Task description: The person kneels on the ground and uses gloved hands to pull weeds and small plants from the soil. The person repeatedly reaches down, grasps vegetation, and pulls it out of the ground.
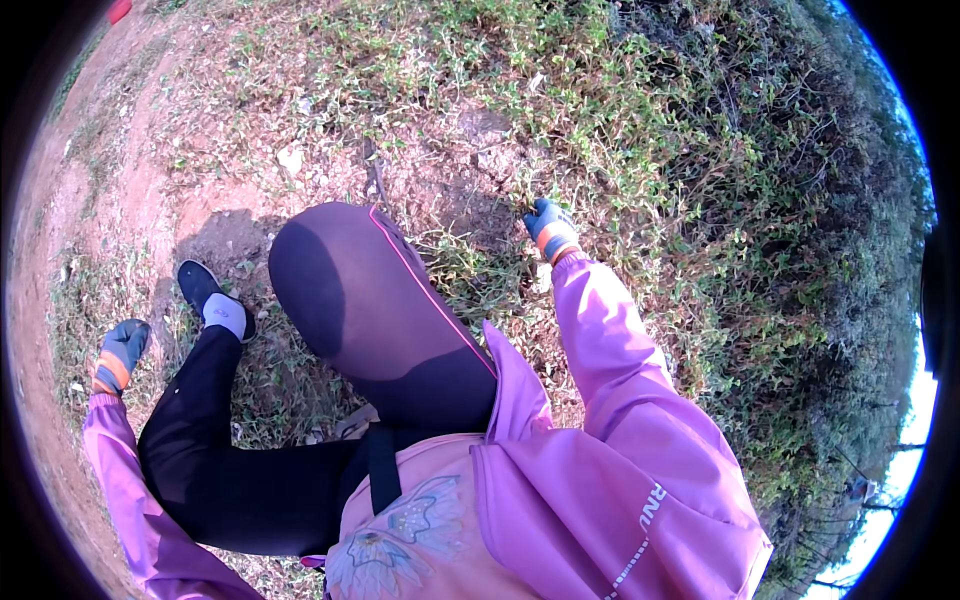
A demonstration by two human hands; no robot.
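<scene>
My right hand (553, 227), in a blue and orange work glove, reaches forward to low green weeds (541, 180) at a patch of bare soil. Its fingers are curled at the stems; whether they grip them is not plain. Out to the far left, my left hand (122, 355) wears a matching glove and is curled above the ground beside my shoe (199, 285). Nothing shows in it, but its palm is hidden. Between the hands is my raised knee in dark trousers (360, 285).
Denser, shaded bushes (787, 225) rise on the right. A pale stone (290, 158) and a thin dark stick (376, 174) lie on the soil ahead. A bare dirt strip (112, 135) runs along the left, with a red object (118, 10) at its far end.
</scene>
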